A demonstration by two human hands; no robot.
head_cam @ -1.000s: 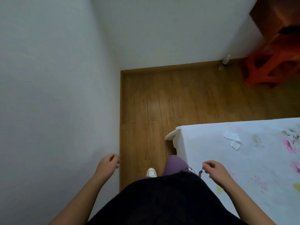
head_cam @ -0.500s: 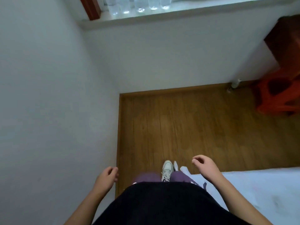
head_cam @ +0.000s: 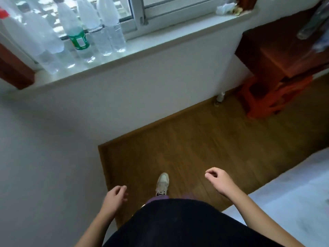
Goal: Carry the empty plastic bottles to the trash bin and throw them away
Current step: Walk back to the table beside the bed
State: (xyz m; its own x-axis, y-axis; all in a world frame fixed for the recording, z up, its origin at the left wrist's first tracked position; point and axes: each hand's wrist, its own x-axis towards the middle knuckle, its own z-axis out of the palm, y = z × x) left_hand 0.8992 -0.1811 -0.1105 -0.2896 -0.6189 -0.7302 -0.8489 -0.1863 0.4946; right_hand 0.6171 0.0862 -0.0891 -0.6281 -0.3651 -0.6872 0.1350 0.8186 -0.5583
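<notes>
Several clear bottles (head_cam: 110,27) crowd the windowsill (head_cam: 178,31); red stool (head_cam: 263,102) under the cabinet (head_cam: 284,52).

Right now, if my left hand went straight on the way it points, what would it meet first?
Probably the white wall below the windowsill. The left hand, holding nothing, points forward over wooden floor with nothing between. The bottles stand higher, on the sill. Depth is unclear.
</notes>
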